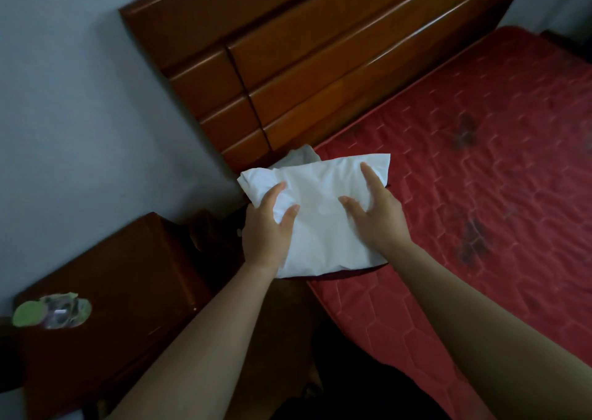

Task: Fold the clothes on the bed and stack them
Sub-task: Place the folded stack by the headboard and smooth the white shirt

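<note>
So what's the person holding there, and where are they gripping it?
A folded white garment: left hand grips its left edge, right hand lies flat on top.

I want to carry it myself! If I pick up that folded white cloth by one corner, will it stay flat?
Probably not. The white cloth looks soft and thin: it creases under the left hand and bends over the mattress corner, so it would likely flop open. It seems light. Both hands, like the right hand spread flat, should keep it folded.
</note>
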Demonstrator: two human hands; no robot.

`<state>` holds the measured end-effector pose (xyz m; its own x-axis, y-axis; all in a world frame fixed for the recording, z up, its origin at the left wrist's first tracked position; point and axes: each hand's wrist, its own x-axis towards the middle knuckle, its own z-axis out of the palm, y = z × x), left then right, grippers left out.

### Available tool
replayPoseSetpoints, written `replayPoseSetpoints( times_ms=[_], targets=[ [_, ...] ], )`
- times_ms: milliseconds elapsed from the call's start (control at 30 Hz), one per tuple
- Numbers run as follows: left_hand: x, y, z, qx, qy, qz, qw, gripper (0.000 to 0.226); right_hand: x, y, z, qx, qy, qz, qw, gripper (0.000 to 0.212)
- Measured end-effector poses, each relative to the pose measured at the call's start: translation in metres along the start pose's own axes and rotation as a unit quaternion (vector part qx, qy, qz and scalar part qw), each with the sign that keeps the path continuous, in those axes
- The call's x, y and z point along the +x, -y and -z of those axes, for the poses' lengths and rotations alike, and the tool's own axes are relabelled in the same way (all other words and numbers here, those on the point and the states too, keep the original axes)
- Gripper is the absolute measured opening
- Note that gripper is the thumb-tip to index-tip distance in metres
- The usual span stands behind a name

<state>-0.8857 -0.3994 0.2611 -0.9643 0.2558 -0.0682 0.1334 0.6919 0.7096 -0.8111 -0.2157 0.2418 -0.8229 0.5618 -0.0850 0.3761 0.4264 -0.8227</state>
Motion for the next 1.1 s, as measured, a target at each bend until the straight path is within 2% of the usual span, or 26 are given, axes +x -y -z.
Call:
replayPoseSetpoints(
  times_ms=[333, 633, 733, 933, 1100],
  targets=[
    [0.142, 0.023, -0.049, -0.022, -0.049, 0.061, 0.997, 0.046, 0.173, -0.015, -0.054, -0.018, 0.087, 0.028, 0.996, 0.072],
    [0.230, 0.083, -0.111, -0.067, -0.163, 0.057, 0.983, 0.045, 0.295, -0.047, -0.127, -0.075, 0.102, 0.171, 0.977, 0.070],
    [0.232, 0.117, -0.145, -0.087, -0.180, 0.067, 0.978, 0.045, 0.306, -0.084, -0.157, -0.081, 0.127, 0.183, 0.972, 0.070],
    [0.213, 0.195, -0.214, -0.070, -0.137, 0.121, 0.981, 0.044, 0.296, -0.174, -0.218, -0.134, 0.199, 0.119, 0.964, 0.070],
    [0.203, 0.217, -0.225, -0.006, -0.061, 0.178, 0.982, 0.056, 0.290, -0.191, -0.223, -0.164, 0.207, 0.099, 0.959, 0.075]
  ],
)
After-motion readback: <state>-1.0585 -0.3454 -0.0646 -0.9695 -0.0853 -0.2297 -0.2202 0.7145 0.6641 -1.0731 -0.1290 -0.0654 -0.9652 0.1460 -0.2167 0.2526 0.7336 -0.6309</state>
